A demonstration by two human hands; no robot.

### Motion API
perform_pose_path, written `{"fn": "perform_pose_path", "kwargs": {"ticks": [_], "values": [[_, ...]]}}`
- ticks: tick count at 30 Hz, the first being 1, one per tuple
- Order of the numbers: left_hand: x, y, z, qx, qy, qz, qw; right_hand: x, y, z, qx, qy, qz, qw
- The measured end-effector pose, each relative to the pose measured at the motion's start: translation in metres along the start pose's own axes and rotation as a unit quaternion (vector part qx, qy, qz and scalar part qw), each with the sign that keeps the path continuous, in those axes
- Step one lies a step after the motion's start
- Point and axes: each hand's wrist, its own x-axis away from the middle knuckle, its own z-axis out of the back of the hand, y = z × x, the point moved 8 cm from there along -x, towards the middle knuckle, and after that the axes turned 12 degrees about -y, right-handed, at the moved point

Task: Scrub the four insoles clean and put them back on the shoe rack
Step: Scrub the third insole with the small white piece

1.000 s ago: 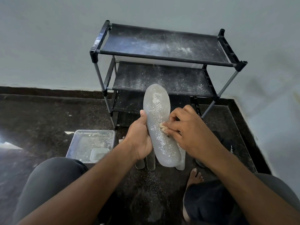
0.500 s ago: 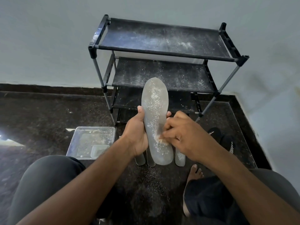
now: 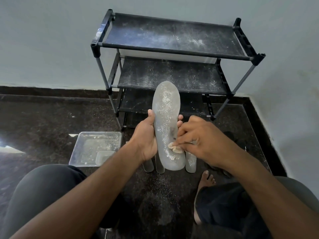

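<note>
The left hand (image 3: 146, 137) is gripping the translucent grey powder-speckled insole (image 3: 166, 125) at mid-length. Just below that grip, the right hand (image 3: 198, 138) is pinching a small cream cloth wad (image 3: 174, 147) against it.

Clear tray (image 3: 96, 135) on dark floor (image 3: 43, 118)

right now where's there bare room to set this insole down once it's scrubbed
All visible tiers of the shoe rack are bare but dusted white. The dark floor left of the clear tray is open too. It is crowded under the held insole, where other insoles lie.
</note>
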Motion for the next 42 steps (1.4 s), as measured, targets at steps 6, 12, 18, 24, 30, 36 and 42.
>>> {"fn": "perform_pose_path", "kwargs": {"ticks": [6, 12, 18, 24, 30, 36, 42], "values": [[0.000, 0.004, 0.002, -0.020, 0.007, -0.001, 1.000, 0.007, -0.005, -0.014, -0.101, -0.139, 0.009, 0.985], [0.001, 0.003, 0.002, -0.013, 0.004, -0.001, 1.000, -0.003, -0.006, -0.020, -0.045, -0.137, 0.011, 0.989], [0.000, -0.001, -0.001, -0.005, -0.007, 0.005, 1.000, -0.008, -0.004, 0.005, -0.045, 0.033, 0.007, 0.998], [-0.003, 0.009, 0.004, -0.004, 0.010, -0.026, 1.000, -0.007, -0.004, -0.011, -0.069, -0.061, 0.017, 0.996], [-0.004, 0.011, 0.003, 0.011, 0.009, -0.032, 0.999, -0.018, 0.000, -0.005, -0.018, 0.011, -0.007, 1.000], [-0.005, 0.011, 0.008, -0.014, 0.020, -0.039, 0.999, -0.006, 0.013, 0.007, -0.093, 0.006, -0.020, 0.995], [-0.006, 0.015, 0.006, 0.008, 0.021, -0.052, 0.998, -0.022, 0.011, -0.009, -0.053, -0.026, -0.027, 0.998]]}}
